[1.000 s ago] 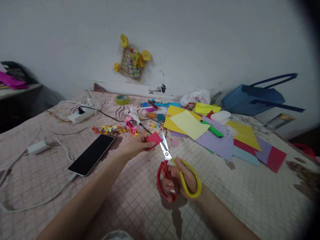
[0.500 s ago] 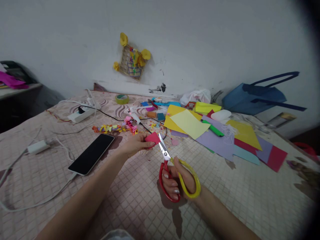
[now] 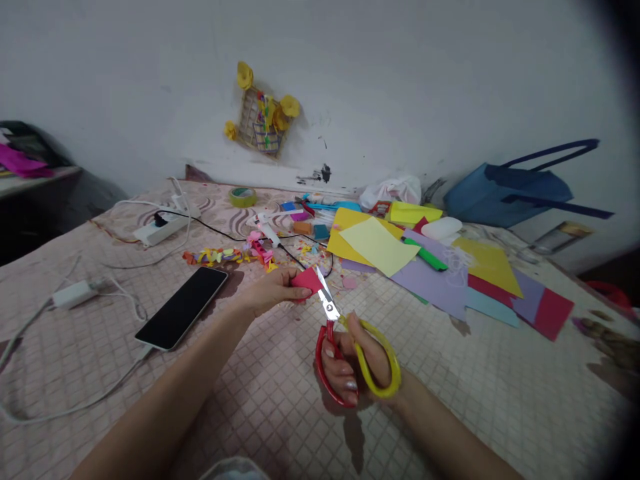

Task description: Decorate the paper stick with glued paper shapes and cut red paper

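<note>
Left hand (image 3: pixel 275 293): red paper piece (image 3: pixel 307 280) is pinched at its left side between thumb and fingers, above the tabletop (image 3: pixel 270 407), at about 11 o'clock from the pivot of the scissors (image 3: pixel 329 309). Judged light, thin, easily creased; best gripped by an edge, clear of the blades. Right hand (image 3: pixel 357 360): scissors are held by the handles, blades directed to 11 o'clock; judged rigid, heavier, best gripped through the loops.

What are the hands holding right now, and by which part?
Left hand: a small red paper piece, pinched at its lower left. Right hand: scissors, held by the red and yellow handles.
</note>
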